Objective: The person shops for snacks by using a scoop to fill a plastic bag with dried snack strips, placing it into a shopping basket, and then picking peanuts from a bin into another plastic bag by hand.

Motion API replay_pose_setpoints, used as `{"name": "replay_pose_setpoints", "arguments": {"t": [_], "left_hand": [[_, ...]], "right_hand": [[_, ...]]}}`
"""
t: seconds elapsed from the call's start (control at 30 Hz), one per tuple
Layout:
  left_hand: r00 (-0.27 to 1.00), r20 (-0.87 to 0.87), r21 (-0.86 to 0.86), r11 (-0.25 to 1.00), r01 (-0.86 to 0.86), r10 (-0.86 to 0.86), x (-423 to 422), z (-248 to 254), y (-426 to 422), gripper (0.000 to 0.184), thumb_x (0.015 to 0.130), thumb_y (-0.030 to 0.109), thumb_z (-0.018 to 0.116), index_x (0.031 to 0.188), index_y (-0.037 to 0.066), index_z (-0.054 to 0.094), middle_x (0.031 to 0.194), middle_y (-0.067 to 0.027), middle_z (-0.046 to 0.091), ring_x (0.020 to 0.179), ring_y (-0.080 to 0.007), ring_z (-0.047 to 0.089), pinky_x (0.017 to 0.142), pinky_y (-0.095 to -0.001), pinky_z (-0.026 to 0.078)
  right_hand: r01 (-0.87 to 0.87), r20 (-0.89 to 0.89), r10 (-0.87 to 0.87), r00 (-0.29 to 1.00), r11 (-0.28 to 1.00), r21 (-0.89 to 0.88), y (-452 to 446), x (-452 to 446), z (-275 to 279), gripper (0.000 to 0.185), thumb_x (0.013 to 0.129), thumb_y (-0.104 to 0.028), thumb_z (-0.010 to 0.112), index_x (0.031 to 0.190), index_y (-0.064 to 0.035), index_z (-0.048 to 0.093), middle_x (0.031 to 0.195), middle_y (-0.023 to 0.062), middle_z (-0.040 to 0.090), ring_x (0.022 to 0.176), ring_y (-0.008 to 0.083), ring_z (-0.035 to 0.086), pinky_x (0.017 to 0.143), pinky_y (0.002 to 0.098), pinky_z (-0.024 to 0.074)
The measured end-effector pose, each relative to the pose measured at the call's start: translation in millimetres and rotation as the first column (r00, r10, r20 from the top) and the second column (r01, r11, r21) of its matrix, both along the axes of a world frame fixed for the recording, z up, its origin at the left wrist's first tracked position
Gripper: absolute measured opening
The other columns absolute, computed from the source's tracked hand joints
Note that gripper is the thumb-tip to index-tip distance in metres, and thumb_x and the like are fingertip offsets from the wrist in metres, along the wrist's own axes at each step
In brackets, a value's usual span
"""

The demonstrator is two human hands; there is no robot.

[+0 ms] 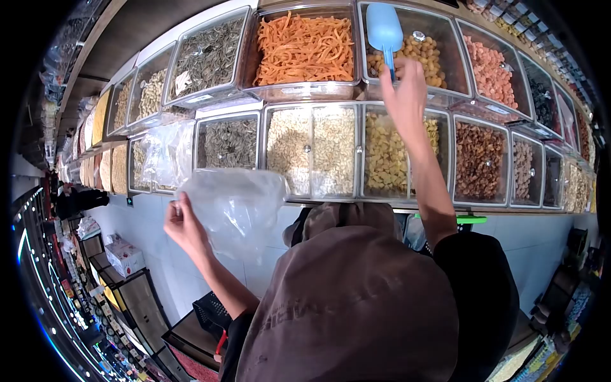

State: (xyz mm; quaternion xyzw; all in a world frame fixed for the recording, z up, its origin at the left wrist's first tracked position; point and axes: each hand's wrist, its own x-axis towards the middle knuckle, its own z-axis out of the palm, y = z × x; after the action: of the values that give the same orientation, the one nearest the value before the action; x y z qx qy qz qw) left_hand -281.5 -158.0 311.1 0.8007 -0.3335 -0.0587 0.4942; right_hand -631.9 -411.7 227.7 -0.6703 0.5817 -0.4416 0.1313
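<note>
The blue scoop (pixel 384 28) sits over the far left corner of a bin's clear lid (pixel 439 25), right hand (pixel 407 79) pinching its handle; the left hand (pixel 184 221) pinches a clear plastic bag (pixel 237 198) at the front bins' (pixel 482 204) near edge.

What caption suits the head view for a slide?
Left hand holding a clear bag, right hand gripping a blue scoop over a lidded bin.
</note>
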Motion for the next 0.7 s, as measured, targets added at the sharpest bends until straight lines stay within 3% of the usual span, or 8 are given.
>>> {"name": "replay_pose_setpoints", "arguments": {"t": [0.1,0.17,0.3,0.4,0.47,0.57,0.63,0.7], "left_hand": [[0.996,0.011,-0.107,0.991,-0.086,0.088,0,37,-25,0.038,0.097,0.021,0.061,0.065,0.008,0.046,0.062,0.0064,0.04,0.058,-0.0029,0.031,0.052,-0.0222,0.025],[0.99,-0.118,-0.483,0.866,-0.129,0.082,-13,49,-49,0.034,0.1,0.021,0.056,0.07,0.009,0.046,0.064,0.0056,0.039,0.059,-0.0043,0.033,0.055,-0.0219,0.028],[0.982,-0.154,-0.622,0.783,-0.012,-0.107,-30,45,-90,0.023,0.102,0.018,0.048,0.087,0.003,0.057,0.082,-0.0074,0.063,0.074,-0.0115,0.059,0.064,-0.0238,0.046],[0.935,-0.272,-0.546,0.837,0.044,-0.227,-41,28,-135,0.022,0.101,0.018,0.048,0.096,0.0,0.06,0.089,-0.0107,0.064,0.081,-0.0172,0.062,0.07,-0.0293,0.05],[0.928,-0.243,-0.485,0.864,0.136,-0.283,-41,5,-174,0.023,0.101,0.018,0.048,0.095,0.0,0.061,0.091,-0.0109,0.064,0.079,-0.017,0.059,0.071,-0.0301,0.048],[0.876,-0.38,-0.33,0.928,0.174,-0.299,-51,-32,-238,0.026,0.099,0.019,0.05,0.088,-0.002,0.061,0.093,-0.0122,0.062,0.081,-0.0168,0.053,0.075,-0.0312,0.044],[0.897,-0.262,-0.297,0.914,0.275,-0.355,-56,-66,-283,0.03,0.097,0.022,0.053,0.089,-0.006,0.06,0.091,-0.0175,0.063,0.084,-0.0255,0.058,0.079,-0.0366,0.046],[0.97,0.046,-0.149,0.958,0.243,-0.239,-57,-104,-327,0.034,0.097,0.024,0.052,0.102,-0.009,0.062,0.095,-0.0211,0.069,0.087,-0.0306,0.066,0.076,-0.0366,0.048]], "right_hand": [[0.12,-0.278,-0.194,0.941,0.957,-0.263,-45,4,-2,0.034,0.087,-0.022,0.064,0.102,0.0078,0.057,0.098,0.0221,0.058,0.089,0.0336,0.06,0.079,0.0438,0.0495],[0.205,-0.371,-0.206,0.906,0.978,-0.04,-67,9,-20,0.031,0.087,-0.019,0.063,0.1,0.0086,0.056,0.098,0.0249,0.059,0.087,0.0397,0.061,0.08,0.0462,0.0505],[0.19,-0.405,-0.148,0.902,0.98,0.065,-94,7,-37,0.032,0.087,-0.017,0.061,0.103,0.0096,0.054,0.097,0.029,0.062,0.088,0.0433,0.064,0.078,0.0487,0.0522],[0.048,-0.278,-0.012,0.961,0.991,0.123,-91,11,-25,0.03,0.091,-0.015,0.056,0.104,0.0111,0.052,0.096,0.0331,0.062,0.085,0.0447,0.065,0.073,0.0502,0.0531],[-0.137,-0.06,0.168,0.984,0.929,0.344,-59,34,9,0.029,0.095,-0.015,0.051,0.105,0.0124,0.052,0.092,0.0338,0.063,0.084,0.0449,0.066,0.073,0.0507,0.0531],[-0.152,-0.11,0.187,0.976,0.951,0.271,-51,60,1,0.025,0.096,-0.013,0.05,0.1,0.0112,0.053,0.082,0.0298,0.066,0.076,0.046,0.066,0.072,0.0513,0.053],[-0.097,-0.2,0.152,0.968,0.961,0.259,-52,74,-3,0.022,0.094,-0.01,0.051,0.099,0.0111,0.054,0.082,0.0299,0.066,0.077,0.0451,0.066,0.072,0.0506,0.0536],[-0.042,-0.294,0.113,0.949,0.97,0.238,-60,81,-11,0.02,0.092,-0.008,0.053,0.099,0.011,0.055,0.082,0.03,0.066,0.078,0.0442,0.067,0.073,0.0499,0.0543]]}}
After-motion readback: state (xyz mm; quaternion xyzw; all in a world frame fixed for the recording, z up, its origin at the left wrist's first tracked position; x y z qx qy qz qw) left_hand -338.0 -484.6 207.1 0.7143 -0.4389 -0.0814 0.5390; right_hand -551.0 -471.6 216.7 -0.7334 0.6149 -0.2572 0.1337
